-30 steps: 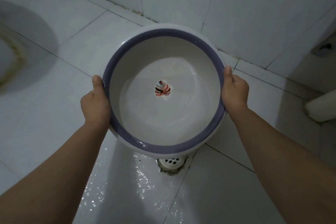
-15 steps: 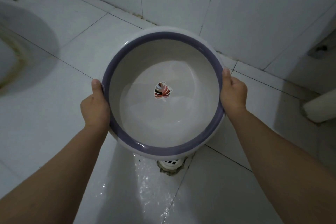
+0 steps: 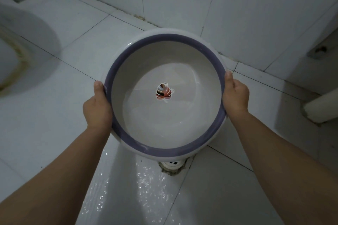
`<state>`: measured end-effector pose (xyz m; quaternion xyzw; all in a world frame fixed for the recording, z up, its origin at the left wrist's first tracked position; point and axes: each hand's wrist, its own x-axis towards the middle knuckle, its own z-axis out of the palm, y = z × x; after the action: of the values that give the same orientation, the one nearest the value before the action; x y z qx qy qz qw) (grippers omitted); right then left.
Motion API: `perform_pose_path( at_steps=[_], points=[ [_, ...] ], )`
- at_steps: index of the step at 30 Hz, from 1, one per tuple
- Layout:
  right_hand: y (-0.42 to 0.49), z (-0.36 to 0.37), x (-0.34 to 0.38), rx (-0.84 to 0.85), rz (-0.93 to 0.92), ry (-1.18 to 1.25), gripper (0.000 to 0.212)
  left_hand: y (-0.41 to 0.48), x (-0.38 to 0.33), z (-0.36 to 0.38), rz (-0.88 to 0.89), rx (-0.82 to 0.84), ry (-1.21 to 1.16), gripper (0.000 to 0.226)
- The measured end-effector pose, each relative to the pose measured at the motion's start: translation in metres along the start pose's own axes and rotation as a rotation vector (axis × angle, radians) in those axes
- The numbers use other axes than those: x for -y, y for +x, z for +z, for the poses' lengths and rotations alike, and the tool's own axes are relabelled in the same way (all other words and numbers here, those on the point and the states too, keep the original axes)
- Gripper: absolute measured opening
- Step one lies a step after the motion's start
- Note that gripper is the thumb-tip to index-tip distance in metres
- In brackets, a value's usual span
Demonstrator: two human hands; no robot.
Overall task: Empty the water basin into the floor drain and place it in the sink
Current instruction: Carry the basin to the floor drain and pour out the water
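A round white water basin with a purple band inside its rim and a striped leaf sticker at its centre is held above the tiled floor. My left hand grips its left rim, thumb on top. My right hand grips the right rim the same way. A thin film of water lies in the near part of the bowl. The white floor drain shows just below the basin's near edge, mostly hidden by it. No sink is in view.
Wet droplets glisten on the floor tiles near the drain. A white toilet bowl stands at the left. Tiled walls close the far side, and a white pipe juts in at the right.
The basin has stayed in both hands and shifted slightly towards me and lower in the view; the drain is more covered by its near edge.
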<state>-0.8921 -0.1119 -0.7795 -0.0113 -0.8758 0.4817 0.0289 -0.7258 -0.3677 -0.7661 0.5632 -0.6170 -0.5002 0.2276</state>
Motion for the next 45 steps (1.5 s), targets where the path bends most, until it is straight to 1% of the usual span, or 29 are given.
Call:
perform_pose_path(
  at_steps=[14,27,34,45],
  points=[
    [-0.002,-0.001,0.001,-0.01,-0.021,-0.016,0.054,-0.003,0.002,-0.005,-0.013,0.013,-0.012,0.053],
    [-0.008,-0.005,0.002,0.0,-0.011,0.007,0.055,-0.011,0.001,-0.007,-0.021,0.013,-0.016,0.049],
    [-0.01,-0.007,0.0,0.008,-0.008,0.001,0.055,-0.013,0.002,-0.009,0.006,0.013,-0.011,0.051],
    [-0.013,-0.009,0.001,0.009,-0.005,0.006,0.055,-0.009,0.007,-0.011,0.0,0.03,-0.014,0.053]
  ],
)
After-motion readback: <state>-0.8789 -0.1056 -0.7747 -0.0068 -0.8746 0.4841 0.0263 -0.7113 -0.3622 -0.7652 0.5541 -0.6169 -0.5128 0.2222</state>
